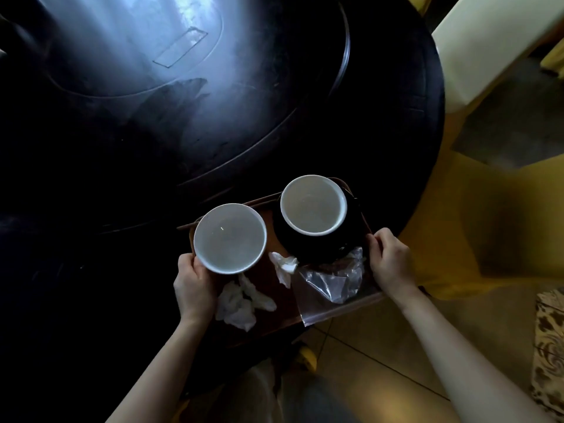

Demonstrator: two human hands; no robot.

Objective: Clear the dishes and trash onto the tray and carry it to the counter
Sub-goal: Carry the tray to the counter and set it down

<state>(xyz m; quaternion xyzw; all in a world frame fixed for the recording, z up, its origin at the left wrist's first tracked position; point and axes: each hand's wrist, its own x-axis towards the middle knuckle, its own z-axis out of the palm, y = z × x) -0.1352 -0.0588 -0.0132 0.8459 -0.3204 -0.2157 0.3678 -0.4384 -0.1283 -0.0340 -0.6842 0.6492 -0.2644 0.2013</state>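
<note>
The dark round surface (213, 132) bears the far half of the tray (287, 303), while the near half juts past its edge toward us, probably to ease lifting. Our left hand (193, 285) and right hand (390, 261) clamp their fingers on the tray's opposite sides, balancing the load. At the tray's far right a black plate (293, 242) carries one white bowl (313, 204). A second bowl (230, 238) sits at the left, and a plastic bag (329, 285) and crumpled napkins (241, 303) fill the near side.

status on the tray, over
Left hand, right hand grip tray edges. Near bowl, far bowl, napkins, bag aboard. Chair close on right.
</note>
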